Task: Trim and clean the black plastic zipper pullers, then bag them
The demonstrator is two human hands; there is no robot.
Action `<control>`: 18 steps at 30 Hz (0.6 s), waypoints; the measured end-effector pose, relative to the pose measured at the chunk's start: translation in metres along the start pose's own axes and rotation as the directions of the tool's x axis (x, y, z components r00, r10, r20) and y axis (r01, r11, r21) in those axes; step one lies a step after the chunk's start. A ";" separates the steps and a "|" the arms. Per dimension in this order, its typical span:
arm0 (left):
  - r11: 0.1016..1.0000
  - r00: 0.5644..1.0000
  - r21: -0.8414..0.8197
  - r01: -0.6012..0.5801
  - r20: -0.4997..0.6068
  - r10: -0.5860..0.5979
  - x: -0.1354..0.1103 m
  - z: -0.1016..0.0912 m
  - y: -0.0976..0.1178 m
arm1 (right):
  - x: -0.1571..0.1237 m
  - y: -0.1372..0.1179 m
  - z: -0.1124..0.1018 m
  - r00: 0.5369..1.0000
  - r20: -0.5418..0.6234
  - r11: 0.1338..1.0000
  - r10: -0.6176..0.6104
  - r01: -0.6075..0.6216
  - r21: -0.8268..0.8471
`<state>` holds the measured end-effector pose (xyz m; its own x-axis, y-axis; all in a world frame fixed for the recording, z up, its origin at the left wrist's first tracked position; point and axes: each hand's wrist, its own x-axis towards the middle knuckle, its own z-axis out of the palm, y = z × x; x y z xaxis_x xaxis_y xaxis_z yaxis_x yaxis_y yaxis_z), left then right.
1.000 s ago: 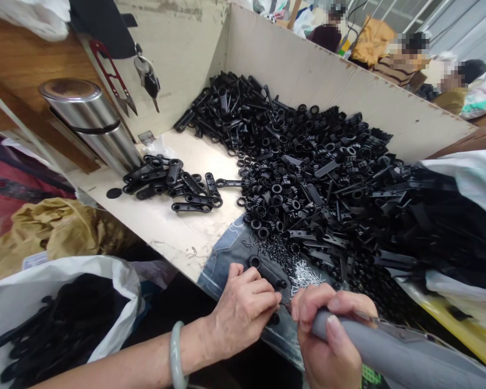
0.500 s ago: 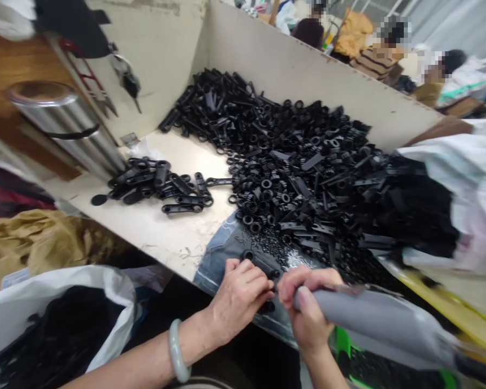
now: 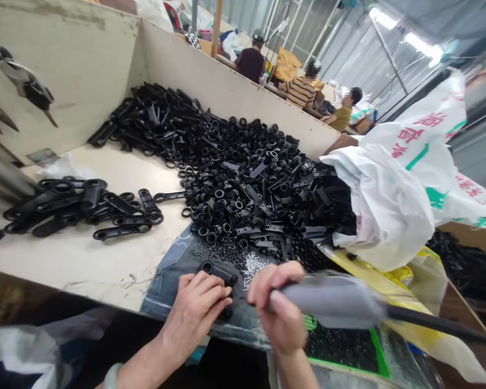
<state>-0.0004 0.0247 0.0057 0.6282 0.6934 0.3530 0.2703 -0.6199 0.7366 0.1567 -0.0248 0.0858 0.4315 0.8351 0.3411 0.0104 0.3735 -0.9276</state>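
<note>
My left hand is closed on a black plastic arm with a ring at one end, at the front edge of the bench on a piece of denim. Just to the right, my right hand grips a grey electric screwdriver, its black cord trailing off to the right. The screwdriver's tip is hidden by my fingers. Small silver screws lie in a heap beyond the two hands, beside tiny black pieces.
A large pile of black parts fills the bench's middle and back. Joined black arms lie at left. A white sack and a green tray stand at right. Several people sit beyond the bench wall.
The view has swung to the right and up. My right hand, with the screwdriver, has drawn slightly away from my left hand, which still holds the black arm.
</note>
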 end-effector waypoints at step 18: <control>0.993 0.994 0.059 -0.104 0.042 0.101 0.013 -0.014 0.030 | 0.007 0.026 -0.053 0.952 -0.302 0.997 -0.056 0.037 -0.068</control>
<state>0.0057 0.0202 0.0408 0.6826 0.6108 0.4012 0.2463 -0.7092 0.6606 0.2075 -0.0310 0.0559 0.6823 0.6521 0.3305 0.0877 0.3758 -0.9225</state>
